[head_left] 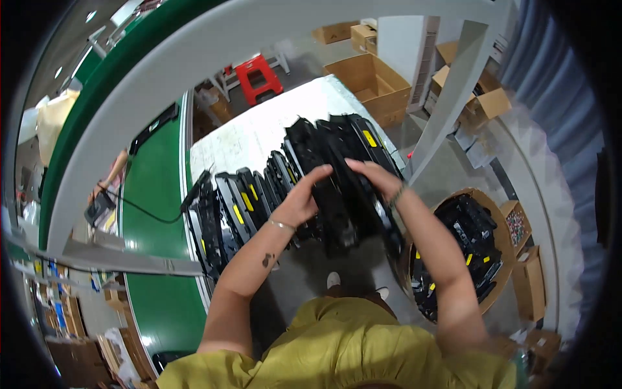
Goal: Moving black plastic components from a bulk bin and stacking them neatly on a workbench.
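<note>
Head view: both hands grasping a long black molded part (334, 211), which lies between them, tilted, its near end out over the table's near edge above the floor. Left hand (299, 204) grips its left side, thumb toward the upper face; right hand (383, 179) is at its right side, thumb on top. Remaining fingers largely hidden; cannot tell whether the held part is one piece or several nested.

White table (236, 139) beneath carries a row of similar black parts (232, 204), standing on edge close together left of the held part, some with yellow labels (247, 201). A further black part with a yellow label stands beyond the right hand, near the table's right side.

Right of the right forearm: cardboard bin (504, 249), filled with jumbled black pieces (461, 223). Left of table: green work surface (152, 214). Beyond the far edge: red stool (265, 68) and open carton (392, 94).
</note>
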Motion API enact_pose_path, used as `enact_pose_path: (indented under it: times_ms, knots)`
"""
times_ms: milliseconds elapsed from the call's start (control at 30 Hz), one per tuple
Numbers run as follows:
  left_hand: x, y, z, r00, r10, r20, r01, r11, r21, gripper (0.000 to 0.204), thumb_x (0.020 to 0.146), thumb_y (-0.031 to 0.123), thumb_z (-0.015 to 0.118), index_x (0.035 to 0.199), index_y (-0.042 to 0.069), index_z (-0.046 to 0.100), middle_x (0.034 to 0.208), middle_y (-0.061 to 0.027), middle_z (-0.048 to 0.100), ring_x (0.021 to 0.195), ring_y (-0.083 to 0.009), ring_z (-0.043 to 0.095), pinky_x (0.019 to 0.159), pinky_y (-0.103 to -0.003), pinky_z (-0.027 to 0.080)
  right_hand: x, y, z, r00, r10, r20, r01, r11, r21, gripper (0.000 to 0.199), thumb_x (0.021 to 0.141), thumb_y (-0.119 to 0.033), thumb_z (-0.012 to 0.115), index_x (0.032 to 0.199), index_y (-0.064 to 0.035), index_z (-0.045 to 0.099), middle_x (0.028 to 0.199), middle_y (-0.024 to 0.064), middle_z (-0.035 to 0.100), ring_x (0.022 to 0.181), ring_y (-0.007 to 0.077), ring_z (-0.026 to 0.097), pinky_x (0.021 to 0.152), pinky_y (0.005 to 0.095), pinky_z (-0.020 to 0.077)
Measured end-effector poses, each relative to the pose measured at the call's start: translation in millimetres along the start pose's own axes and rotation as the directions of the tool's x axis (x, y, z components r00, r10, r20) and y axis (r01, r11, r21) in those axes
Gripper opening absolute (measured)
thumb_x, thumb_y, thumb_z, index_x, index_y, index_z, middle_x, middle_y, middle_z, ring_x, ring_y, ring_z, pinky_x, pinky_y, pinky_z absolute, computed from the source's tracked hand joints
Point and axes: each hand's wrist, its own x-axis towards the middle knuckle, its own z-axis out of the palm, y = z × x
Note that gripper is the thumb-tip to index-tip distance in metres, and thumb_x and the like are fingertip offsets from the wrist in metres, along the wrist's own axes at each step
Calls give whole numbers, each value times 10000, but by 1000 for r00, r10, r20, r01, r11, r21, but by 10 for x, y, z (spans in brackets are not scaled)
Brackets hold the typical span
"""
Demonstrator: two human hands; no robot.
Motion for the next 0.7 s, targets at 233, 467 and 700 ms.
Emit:
enact_pose_path:
  times_ms: [233, 467, 700]
  knots:
    - [719, 332, -402, 993, 16, -119, -6, 997, 83, 286, 767, 252, 648, 952, 41, 593, 890, -73, 645, 791, -194, 628, 715, -325, 524, 1133, -175, -457, 985, 12, -171, -105, 832, -545, 545, 764, -449, 596, 1026, 29, 608, 988, 128, 634, 844, 218, 617, 776, 292, 463]
    - [803, 319, -599, 908, 230, -349, -74, 910, 409, 325, 716, 92, 683, 981, -23, 535, 847, -108, 621, 700, -213, 630, 626, -320, 547, 1473, -28, -582, 784, -478, -396, -187, 426, -885, 388, 789, -304, 509, 953, 33, 608, 1046, 239, 568, 995, 350, 540, 860, 411, 422]
    - [733, 261, -823, 725, 486, -489, -42, 739, 672, 1038, 676, 150, 737, 1364, 71, -35, 1238, -155, 382, 1049, -240, 479, 842, -356, 440, 1401, -87, -291, 649, -639, -413, -295, 288, -911, 254, 799, -96, 478, 988, 16, 605, 1107, 208, 522, 1039, 334, 515, 886, 409, 422]
